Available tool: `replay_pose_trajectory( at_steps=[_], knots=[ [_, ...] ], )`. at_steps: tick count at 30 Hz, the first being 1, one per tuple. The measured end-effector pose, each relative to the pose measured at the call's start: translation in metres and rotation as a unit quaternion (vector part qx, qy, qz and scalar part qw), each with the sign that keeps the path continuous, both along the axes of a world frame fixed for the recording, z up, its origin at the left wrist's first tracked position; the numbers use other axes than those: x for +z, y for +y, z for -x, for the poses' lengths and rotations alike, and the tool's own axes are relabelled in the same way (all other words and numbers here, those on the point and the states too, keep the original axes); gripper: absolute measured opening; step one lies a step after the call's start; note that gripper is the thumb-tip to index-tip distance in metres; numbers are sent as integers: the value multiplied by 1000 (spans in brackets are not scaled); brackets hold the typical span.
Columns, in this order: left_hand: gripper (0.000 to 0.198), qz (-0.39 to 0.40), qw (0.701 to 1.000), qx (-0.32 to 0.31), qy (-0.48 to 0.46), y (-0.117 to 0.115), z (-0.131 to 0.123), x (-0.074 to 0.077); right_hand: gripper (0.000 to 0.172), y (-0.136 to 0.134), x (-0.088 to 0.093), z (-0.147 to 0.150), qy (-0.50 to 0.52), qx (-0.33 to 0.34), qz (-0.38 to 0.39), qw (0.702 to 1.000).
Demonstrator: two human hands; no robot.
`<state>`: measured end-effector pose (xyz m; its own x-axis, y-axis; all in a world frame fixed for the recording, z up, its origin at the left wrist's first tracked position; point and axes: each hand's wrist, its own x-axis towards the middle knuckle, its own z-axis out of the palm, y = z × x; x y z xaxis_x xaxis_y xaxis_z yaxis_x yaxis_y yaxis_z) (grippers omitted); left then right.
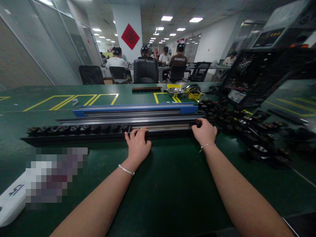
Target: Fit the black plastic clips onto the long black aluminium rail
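The fingers of my left hand (138, 146) are spread apart, their tips resting on the long black rail (74, 139), just beside the end of the row of small dark parts (81, 129) that sits along its left portion. The fingers of my right hand (205, 132) are closed around a small black piece (197, 123) near the right end of the rail; my grip hides some of it. Between my hands runs a pale, bare stretch of channel. A thin bracelet circles each of my wrists.

The black rail lies crosswise in front of me on the green desk (168, 184). Just behind it, roughly parallel, lie a silvery rail (130, 120) and then a blue rail (138, 108). To the right of my right hand spreads a heap of black parts (259, 138), too blurred to make out singly, with a large dark case (249, 79) tilted behind it. Farther across are a short dark strip (146, 89) and a metal bowl (175, 90). Near my left forearm lies a white object (14, 194), partly pixelated.
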<state>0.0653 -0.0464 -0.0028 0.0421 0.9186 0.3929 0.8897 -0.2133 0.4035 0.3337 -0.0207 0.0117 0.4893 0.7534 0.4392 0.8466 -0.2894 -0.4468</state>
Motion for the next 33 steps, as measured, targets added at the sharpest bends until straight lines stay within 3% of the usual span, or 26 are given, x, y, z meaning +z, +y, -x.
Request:
replay_pose_trajectory(
  at_steps=[33],
  knots=[
    [45, -9, 1000, -1, -5, 0, 0, -1, 38, 2, -2, -9, 12, -34, -9, 999]
  ],
)
